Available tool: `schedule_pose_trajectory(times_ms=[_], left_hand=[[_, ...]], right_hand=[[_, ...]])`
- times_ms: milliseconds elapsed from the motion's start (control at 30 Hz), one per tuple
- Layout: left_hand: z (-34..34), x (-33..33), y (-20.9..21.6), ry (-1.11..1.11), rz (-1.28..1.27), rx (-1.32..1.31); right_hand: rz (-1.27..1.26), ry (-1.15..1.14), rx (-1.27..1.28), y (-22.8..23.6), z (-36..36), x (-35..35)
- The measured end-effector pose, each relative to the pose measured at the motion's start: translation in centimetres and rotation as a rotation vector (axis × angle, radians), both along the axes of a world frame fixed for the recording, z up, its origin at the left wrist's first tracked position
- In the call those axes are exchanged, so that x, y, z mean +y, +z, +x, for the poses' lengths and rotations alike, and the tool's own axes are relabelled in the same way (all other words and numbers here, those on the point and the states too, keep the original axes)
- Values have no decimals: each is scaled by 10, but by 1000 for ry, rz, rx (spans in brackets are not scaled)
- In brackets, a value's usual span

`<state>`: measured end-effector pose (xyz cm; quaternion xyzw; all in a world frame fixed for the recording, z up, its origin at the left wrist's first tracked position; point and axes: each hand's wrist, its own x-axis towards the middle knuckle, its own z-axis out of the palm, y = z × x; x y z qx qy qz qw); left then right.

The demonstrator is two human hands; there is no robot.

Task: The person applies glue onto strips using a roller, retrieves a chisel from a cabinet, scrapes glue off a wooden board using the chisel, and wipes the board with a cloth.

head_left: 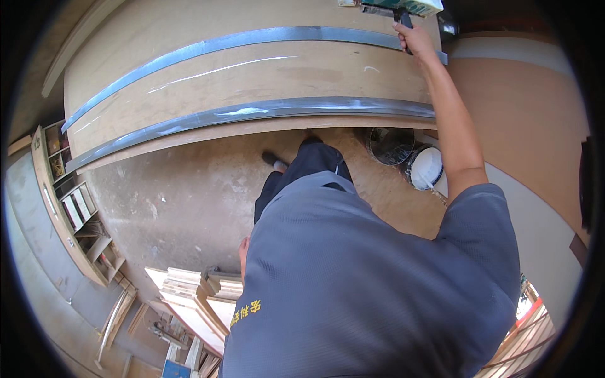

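At the far right of the board (252, 69), my right hand (416, 41) is closed round the black handle of a wide-headed tool (402, 17). The tool's head meets a green and white box-like thing (413, 5) at the picture's upper edge, so its exact kind is unclear. Beneath my right wrist runs the end of a long grey-blue metal strip (208, 48). Another such strip (252, 112), smeared with white, lies along the board's near edge. My left hand (244, 247) hangs low beside my body, mostly hidden by my shirt; its fingers do not show clearly.
Under the board's right end stand a dark bucket (389, 146) and a bucket of white stuff (426, 167). Stacked wooden pieces (189, 293) are at the lower left. An open wooden shelf unit (75, 205) stands at the left. A large brown panel (517, 113) lies to the right.
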<state>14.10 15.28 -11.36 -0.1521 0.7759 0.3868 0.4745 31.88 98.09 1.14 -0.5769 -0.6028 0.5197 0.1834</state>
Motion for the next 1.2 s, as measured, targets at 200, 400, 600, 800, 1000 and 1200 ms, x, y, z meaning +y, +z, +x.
schedule_pose_trajectory(times_ms=[200, 400, 600, 800, 1000, 1200], left_hand=[[-55, 103, 45, -75, -24, -32], [-85, 196, 89, -81, -56, 111], [-88, 227, 74, -261, 56, 113], [-82, 186, 45, -246, 67, 103], [-92, 129, 28, -172, 48, 26], [-123, 67, 11, -115, 65, -11]], right_hand=[[-59, -1, 68, -3, -21, 30], [26, 100, -1, 11, -25, 17], [46, 308, -402, 11, 21, -63], [30, 791, -493, -3, 42, -126], [80, 915, -661, -14, 7, -169], [151, 1026, -731, -25, -113, -208]])
